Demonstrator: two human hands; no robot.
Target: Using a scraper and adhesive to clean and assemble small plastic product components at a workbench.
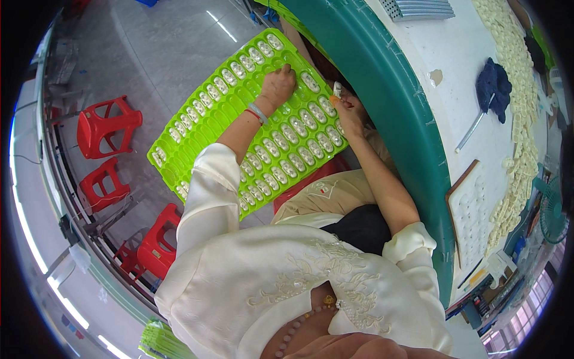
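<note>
A bright green tray (206, 127) with rows of oval pockets lies slanted in front of me, partly over my lap. Many pockets hold small white oval pieces (310, 82) with bumpy tops; the middle rows show bare green pockets. My left hand (278, 87) is over the tray's upper part, fingers curled down towards a pocket; what they hold, if anything, is hidden. At the tray's right edge my right hand (351, 112) pinches a small whitish piece (338, 90) between its fingertips. One of its fingers wears an orange cover.
A white table (412, 45) with a green padded edge (391, 90) curves along the right. It bears heaped cream pieces (508, 197), a dark blue cloth (494, 84), a white pad board (470, 209) and a metal stack (418, 9). Red stools (107, 127) stand at left.
</note>
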